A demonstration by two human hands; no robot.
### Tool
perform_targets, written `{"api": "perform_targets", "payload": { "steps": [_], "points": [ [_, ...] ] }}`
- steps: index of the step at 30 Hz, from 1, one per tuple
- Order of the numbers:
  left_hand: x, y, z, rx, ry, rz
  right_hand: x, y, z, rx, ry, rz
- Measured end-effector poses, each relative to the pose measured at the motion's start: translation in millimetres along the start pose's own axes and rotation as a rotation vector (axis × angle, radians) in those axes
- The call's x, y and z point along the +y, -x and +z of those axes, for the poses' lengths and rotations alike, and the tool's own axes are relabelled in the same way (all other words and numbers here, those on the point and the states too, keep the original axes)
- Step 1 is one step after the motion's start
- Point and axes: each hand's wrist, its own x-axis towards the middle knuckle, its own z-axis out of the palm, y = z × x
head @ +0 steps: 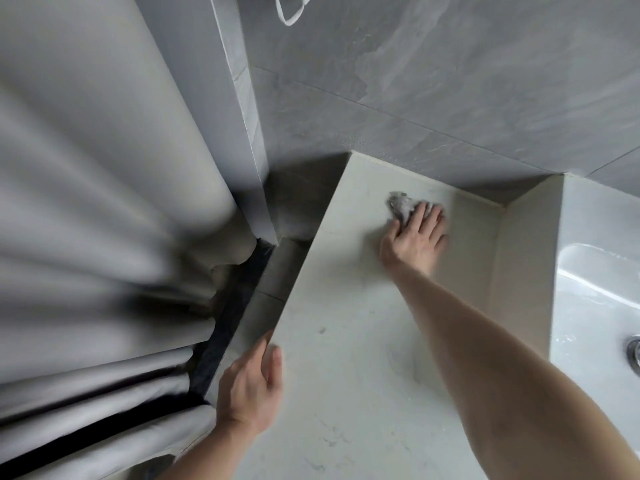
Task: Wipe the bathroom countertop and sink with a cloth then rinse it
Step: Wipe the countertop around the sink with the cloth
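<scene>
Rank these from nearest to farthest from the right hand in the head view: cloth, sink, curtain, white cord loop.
From the right hand:
1. Cloth, under its fingertips on the countertop.
2. Sink, to its right.
3. Curtain, far left, and white cord loop, up on the wall: too close to call.

I see bare counter (346, 358) between my two hands, open for a sweep. My right hand (415, 240) presses the cloth (401, 204) near the far end, where the tiled wall (433, 98) closes off the back. To its right a raised ledge (526, 258) blocks the way to the sink (602, 299). My left hand (252, 382) rests on the counter's left edge; beyond it is a narrow gap, then the curtain (104, 202) crowding in.
</scene>
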Motion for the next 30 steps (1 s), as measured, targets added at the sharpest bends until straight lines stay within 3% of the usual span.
{"api": "perform_targets", "payload": {
  "steps": [6,12,22,28,30],
  "points": [
    [0,0,0,0.037,0.008,0.015,-85,28,31,-0.062,-0.033,-0.329],
    [-2,0,1,0.045,0.017,0.027,-46,19,22,-0.113,-0.036,-0.491],
    [1,1,-1,0.043,0.018,0.009,107,-54,-34,0.012,0.044,0.023],
    [-3,0,3,0.026,0.002,-0.005,55,-72,-21,0.128,-0.128,0.299],
    [-3,-1,4,0.014,-0.007,-0.008,28,-79,-13,0.127,-0.16,0.296]
  ]
}}
